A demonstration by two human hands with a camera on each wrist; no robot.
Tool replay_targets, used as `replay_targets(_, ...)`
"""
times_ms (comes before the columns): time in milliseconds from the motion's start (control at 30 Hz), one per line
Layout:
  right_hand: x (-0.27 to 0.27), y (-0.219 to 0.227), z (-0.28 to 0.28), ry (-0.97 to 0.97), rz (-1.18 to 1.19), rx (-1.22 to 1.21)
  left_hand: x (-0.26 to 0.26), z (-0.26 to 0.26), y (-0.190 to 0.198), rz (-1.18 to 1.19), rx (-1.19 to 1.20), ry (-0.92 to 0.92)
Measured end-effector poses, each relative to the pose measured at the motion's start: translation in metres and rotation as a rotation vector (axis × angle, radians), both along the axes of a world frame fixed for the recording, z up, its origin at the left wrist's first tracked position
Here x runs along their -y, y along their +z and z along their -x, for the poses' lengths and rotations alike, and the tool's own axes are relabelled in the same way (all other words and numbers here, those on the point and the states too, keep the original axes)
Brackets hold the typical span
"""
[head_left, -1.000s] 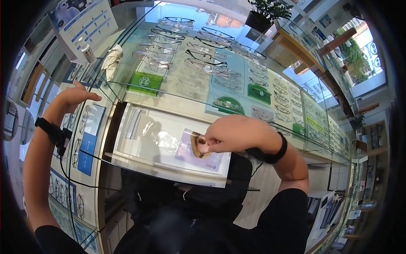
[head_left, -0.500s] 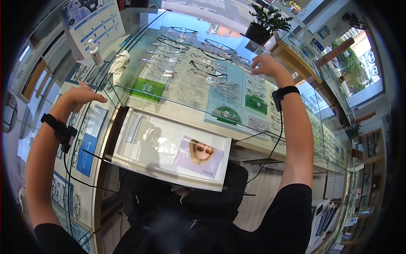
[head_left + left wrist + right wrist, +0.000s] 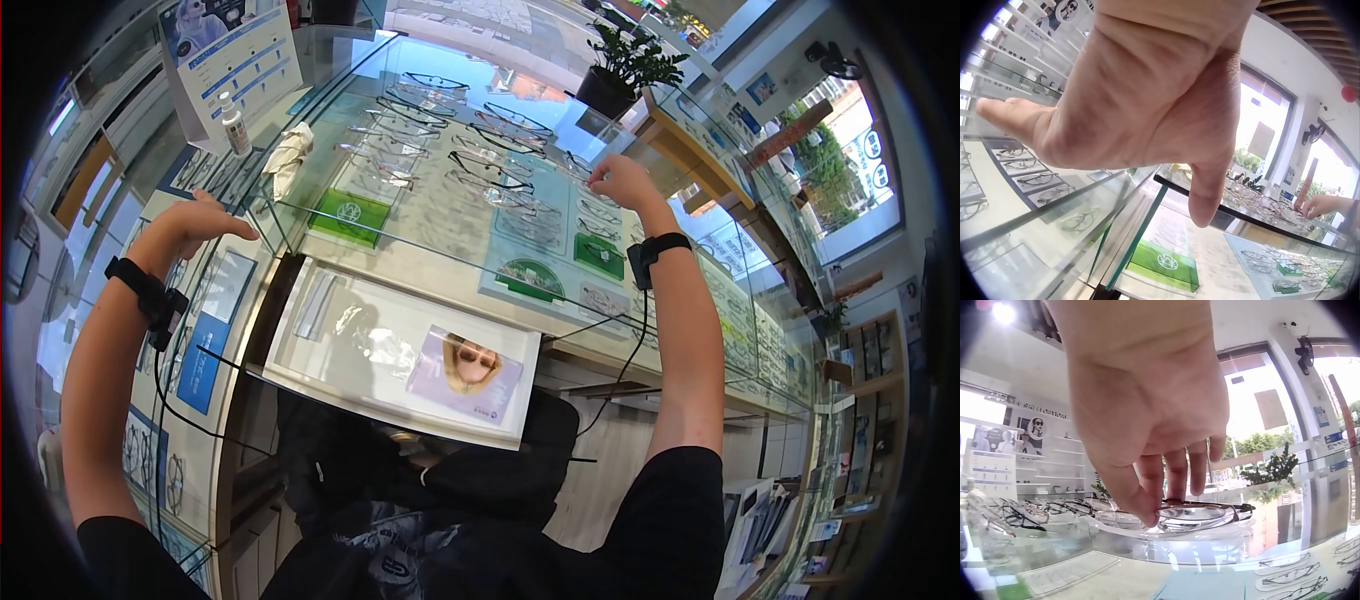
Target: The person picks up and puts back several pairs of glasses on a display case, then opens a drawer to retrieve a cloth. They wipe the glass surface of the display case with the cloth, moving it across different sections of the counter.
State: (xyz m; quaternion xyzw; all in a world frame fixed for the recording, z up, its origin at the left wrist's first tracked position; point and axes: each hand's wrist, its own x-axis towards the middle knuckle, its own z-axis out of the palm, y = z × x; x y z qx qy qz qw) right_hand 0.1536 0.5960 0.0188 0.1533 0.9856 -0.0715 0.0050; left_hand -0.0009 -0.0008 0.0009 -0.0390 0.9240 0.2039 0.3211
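Observation:
My right hand reaches across the glass counter top to its far right side. There the thumb and fingers pinch the rim of a thin brown-framed pair of glasses, which lies on the glass among the others. My left hand rests on the counter's left glass edge. Its fingers are stretched out and its thumb points down; it holds nothing.
Rows of glasses cover the counter top, with a green placard, a crumpled cloth and a spray bottle at the left. Below, a pulled-out white drawer holds a brochure. A potted plant stands behind.
My right hand left the brochure in the drawer, rose to the far right of the counter top and took hold of a pair of glasses. The left hand stayed put.

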Motion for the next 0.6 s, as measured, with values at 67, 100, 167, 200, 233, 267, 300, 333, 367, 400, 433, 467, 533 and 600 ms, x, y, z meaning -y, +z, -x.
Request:
replay_targets(67,0.006,-0.006,-0.011,0.028,-0.019,-0.038,0.003,0.006,-0.004,0.005,0.034,-0.03)
replay_targets(100,0.009,-0.008,-0.018,0.057,-0.036,-0.077,0.005,0.009,-0.007,0.002,0.032,-0.033)
replay_targets(167,0.027,-0.003,-0.032,0.056,-0.051,-0.071,0.008,0.014,-0.013,-0.041,0.052,-0.017)
replay_targets(200,0.036,-0.002,-0.038,0.057,-0.061,-0.063,0.008,0.015,-0.012,-0.046,0.048,-0.02)
replay_targets(233,0.042,-0.004,-0.044,0.055,-0.065,-0.067,0.007,0.015,-0.011,-0.031,0.05,-0.037)
replay_targets(267,0.047,-0.005,-0.049,0.102,-0.084,-0.082,0.007,0.015,-0.011,-0.015,0.053,-0.054)
replay_targets(300,0.05,-0.006,-0.055,0.148,-0.104,-0.098,0.007,0.016,-0.012,-0.019,0.05,-0.058)
replay_targets(333,0.055,-0.007,-0.06,0.155,-0.113,-0.09,0.008,0.016,-0.016,-0.021,0.027,-0.038)
replay_targets(367,0.058,-0.009,-0.065,0.152,-0.116,-0.093,0.008,0.015,-0.017,-0.024,0.004,-0.018)
replay_targets(400,0.061,-0.01,-0.071,0.204,-0.1,-0.126,0.008,0.014,-0.017,-0.028,0.0,-0.02)
replay_targets(433,0.065,-0.012,-0.076,0.257,-0.082,-0.159,0.008,0.013,-0.017,-0.023,-0.016,-0.03)
replay_targets(467,0.069,-0.012,-0.082,0.255,-0.086,-0.161,0.007,0.011,-0.017,-0.018,-0.032,-0.04)
replay_targets(533,0.083,-0.006,-0.094,0.303,0.042,-0.138,0.006,0.01,-0.017,-0.007,-0.033,-0.038)
replay_targets(600,0.103,0.0,-0.108,0.337,0.13,-0.16,0.008,0.015,-0.021,0.004,-0.033,-0.033)
